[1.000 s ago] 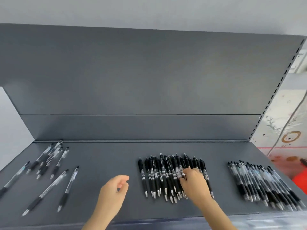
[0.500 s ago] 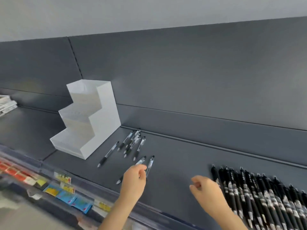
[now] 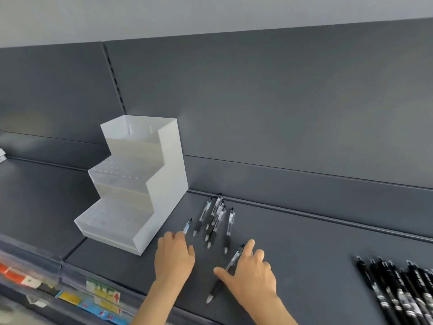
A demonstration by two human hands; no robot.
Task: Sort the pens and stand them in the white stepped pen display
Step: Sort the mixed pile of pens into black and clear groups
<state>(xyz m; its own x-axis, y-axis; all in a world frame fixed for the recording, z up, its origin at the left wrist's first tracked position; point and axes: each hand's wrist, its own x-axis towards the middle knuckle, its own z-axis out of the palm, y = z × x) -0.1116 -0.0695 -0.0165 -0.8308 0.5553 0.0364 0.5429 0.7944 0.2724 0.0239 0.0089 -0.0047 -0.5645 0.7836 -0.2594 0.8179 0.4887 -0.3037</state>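
The white stepped pen display [image 3: 164, 191] stands at the back left of the dark shelf, its three steps holding no pens. Just right of it lie several clear pens with black grips [image 3: 216, 218]. My left hand [image 3: 174, 256] is curled over one clear pen [image 3: 187, 226]; only that pen's top end shows beyond my fingers. My right hand [image 3: 251, 275] rests with fingers spread over another clear pen [image 3: 216, 288] that lies on the shelf, running between thumb and forefinger. A pile of black pens [image 3: 398, 294] lies at the far right.
The grey shelf back panel [image 3: 281, 113] rises right behind the display and pens. Along the shelf's front edge runs a clear strip with coloured price labels [image 3: 103, 295]. Bare shelf surface [image 3: 316, 266] separates the clear pens from the black pile.
The view has swung left from the black pens to the display and clear pens. Both hands moved left: the left now covers one clear pen, the right lies over another.
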